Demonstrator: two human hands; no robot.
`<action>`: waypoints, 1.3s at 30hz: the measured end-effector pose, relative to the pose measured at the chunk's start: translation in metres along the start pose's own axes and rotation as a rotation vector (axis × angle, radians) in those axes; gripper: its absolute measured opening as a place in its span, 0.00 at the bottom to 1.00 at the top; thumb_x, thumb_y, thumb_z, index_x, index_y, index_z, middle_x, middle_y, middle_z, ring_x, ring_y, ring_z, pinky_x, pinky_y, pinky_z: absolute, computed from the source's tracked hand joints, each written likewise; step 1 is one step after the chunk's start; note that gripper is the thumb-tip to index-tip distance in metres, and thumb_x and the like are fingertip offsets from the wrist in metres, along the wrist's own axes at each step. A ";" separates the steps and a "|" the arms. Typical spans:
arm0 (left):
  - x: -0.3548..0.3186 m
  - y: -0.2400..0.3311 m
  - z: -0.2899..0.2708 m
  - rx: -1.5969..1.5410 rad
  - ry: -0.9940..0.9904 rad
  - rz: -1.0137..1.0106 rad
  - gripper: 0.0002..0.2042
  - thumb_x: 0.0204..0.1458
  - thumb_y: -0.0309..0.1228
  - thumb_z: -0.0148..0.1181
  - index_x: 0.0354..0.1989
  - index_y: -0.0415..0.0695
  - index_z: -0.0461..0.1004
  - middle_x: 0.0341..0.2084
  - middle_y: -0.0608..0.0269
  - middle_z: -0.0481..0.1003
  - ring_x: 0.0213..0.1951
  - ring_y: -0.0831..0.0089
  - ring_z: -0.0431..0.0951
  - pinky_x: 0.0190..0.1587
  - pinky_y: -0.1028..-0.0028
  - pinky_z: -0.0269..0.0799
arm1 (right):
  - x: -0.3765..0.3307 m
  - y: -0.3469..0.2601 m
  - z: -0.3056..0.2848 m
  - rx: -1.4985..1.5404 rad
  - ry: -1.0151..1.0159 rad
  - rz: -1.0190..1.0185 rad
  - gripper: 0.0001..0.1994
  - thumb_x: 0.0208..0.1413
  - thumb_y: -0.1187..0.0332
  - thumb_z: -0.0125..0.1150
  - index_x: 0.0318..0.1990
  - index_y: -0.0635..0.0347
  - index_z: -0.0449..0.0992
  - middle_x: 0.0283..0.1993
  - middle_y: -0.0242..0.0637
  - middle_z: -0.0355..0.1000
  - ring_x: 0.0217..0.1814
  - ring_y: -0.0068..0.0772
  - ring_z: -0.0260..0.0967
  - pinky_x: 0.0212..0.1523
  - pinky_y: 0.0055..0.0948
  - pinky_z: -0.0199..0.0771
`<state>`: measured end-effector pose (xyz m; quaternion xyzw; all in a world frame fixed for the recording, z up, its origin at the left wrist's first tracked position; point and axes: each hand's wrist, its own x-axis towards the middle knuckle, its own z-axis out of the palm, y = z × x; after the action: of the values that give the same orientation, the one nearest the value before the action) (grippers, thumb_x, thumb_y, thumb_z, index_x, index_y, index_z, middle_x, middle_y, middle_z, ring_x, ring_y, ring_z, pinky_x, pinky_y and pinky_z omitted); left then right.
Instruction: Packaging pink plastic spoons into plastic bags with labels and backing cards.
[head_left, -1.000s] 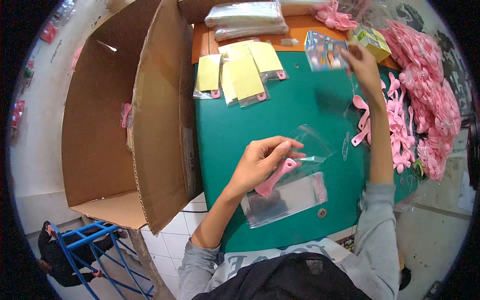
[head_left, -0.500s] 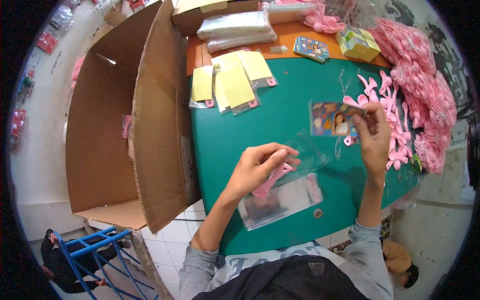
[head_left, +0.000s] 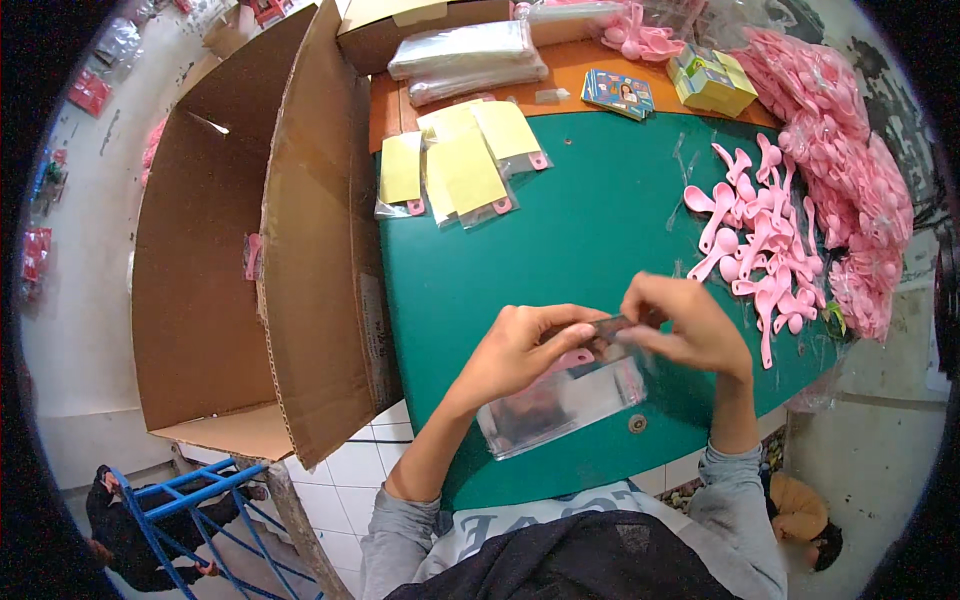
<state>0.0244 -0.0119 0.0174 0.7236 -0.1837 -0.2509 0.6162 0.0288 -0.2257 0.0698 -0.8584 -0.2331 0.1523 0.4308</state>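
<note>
Over the near middle of the table my two hands meet at a small printed card (head_left: 612,326), seen nearly edge-on. My right hand (head_left: 697,325) is closed on the card, with thumb and fingers pinched. My left hand (head_left: 522,350) is closed around a pink spoon (head_left: 573,359), whose holed handle end shows below the thumb. Its fingertips reach the card's left end. The clear bag seen earlier at the left hand is hard to make out now. Beneath the hands lies a stack of clear plastic bags (head_left: 570,410).
Loose pink spoons (head_left: 765,235) lie at right, beside a heap of bagged ones (head_left: 830,150). Yellow-backed filled bags (head_left: 470,175) sit far left. Behind are printed cards (head_left: 618,92), a card block (head_left: 712,85) and bag bundles (head_left: 465,60). A tall open cardboard box (head_left: 320,250) borders the table's left.
My right hand has brought the card left and nearer, down to my left hand, and the card has turned from face-on to edge-on. My left hand has shifted slightly; the spoon stays in it.
</note>
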 end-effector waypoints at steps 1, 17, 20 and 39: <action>0.000 0.000 0.002 -0.035 0.009 0.059 0.13 0.53 0.33 0.52 0.44 0.39 0.73 0.22 0.55 0.77 0.28 0.74 0.78 0.30 0.73 0.71 | 0.002 0.003 0.002 -0.040 -0.137 -0.031 0.09 0.42 0.77 0.59 0.31 0.64 0.66 0.26 0.39 0.66 0.27 0.34 0.67 0.30 0.26 0.68; -0.008 0.000 -0.040 -0.091 0.072 0.040 0.38 0.44 0.24 0.63 0.63 0.47 0.48 0.29 0.59 0.76 0.30 0.83 0.72 0.30 0.82 0.70 | 0.007 0.028 0.008 0.510 0.148 0.231 0.12 0.39 0.71 0.68 0.19 0.60 0.67 0.20 0.23 0.63 0.25 0.13 0.57 0.26 0.17 0.58; -0.008 0.001 -0.040 -0.138 0.086 -0.009 0.39 0.43 0.22 0.63 0.63 0.48 0.47 0.30 0.59 0.76 0.31 0.82 0.73 0.32 0.83 0.70 | 0.006 0.028 0.010 0.616 0.091 0.299 0.08 0.41 0.70 0.66 0.23 0.60 0.70 0.24 0.25 0.67 0.27 0.13 0.60 0.27 0.17 0.58; -0.003 -0.008 -0.019 -0.348 0.012 -0.260 0.28 0.60 0.35 0.39 0.64 0.47 0.34 0.32 0.47 0.75 0.34 0.63 0.78 0.34 0.69 0.77 | 0.016 0.022 0.048 -0.060 0.193 -0.182 0.18 0.38 0.73 0.65 0.41 0.58 0.71 0.49 0.41 0.61 0.47 0.39 0.63 0.43 0.33 0.67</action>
<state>0.0330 0.0065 0.0124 0.6253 -0.0392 -0.3519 0.6954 0.0260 -0.1969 0.0235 -0.8570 -0.2717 0.0222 0.4372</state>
